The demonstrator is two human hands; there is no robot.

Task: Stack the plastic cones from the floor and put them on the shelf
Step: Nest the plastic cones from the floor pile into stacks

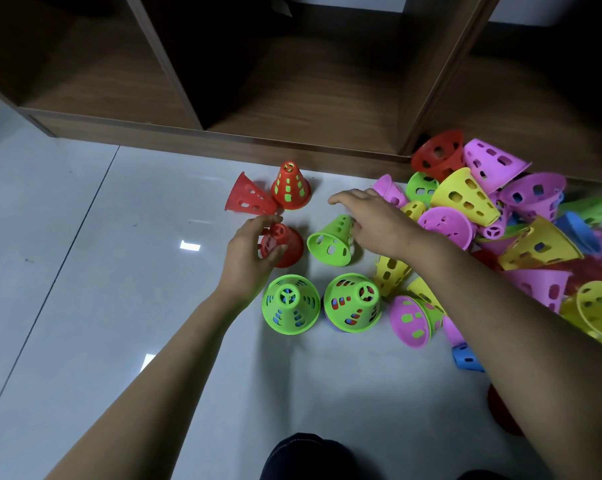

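likely light, stiff plastic; best pinched at the narrow top. left hand (247, 251) curled round a red cone (285, 245); right hand (372, 220) open over a green cone (330, 240).

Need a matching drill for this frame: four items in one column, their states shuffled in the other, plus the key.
Items
1. left hand
2. right hand
3. red cone with green showing through its holes
4. green cone between the hands

States
A. lies on its side
B. stands upright near the shelf
C. grips a plain red cone
D. open, fingers extended

Pairs: 1-C, 2-D, 3-B, 4-A
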